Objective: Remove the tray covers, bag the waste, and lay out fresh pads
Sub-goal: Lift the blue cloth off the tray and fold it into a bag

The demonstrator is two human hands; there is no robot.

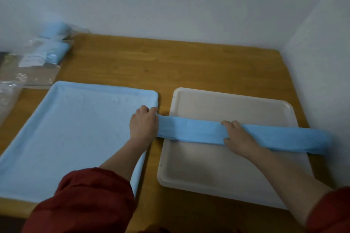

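Note:
A bare cream tray (pixel 234 181) lies on the right of the wooden table. Across its middle stretches a folded blue pad (pixel 191 130), a long narrow strip reaching past the tray's right edge. My left hand (pixel 144 124) grips the strip's left end, between the two trays. My right hand (pixel 238 136) holds the strip near its middle, fingers curled over its far edge and thumb at its near edge. On the left sits a second tray (pixel 75 132) wrapped in a light blue cover.
A clear plastic bag (pixel 37 62) with folded blue pads (pixel 55 51) inside lies at the table's far left. More clear plastic (pixel 7 96) shows at the left edge. White walls close in behind and to the right. Bare wood (pixel 170 66) lies beyond the trays.

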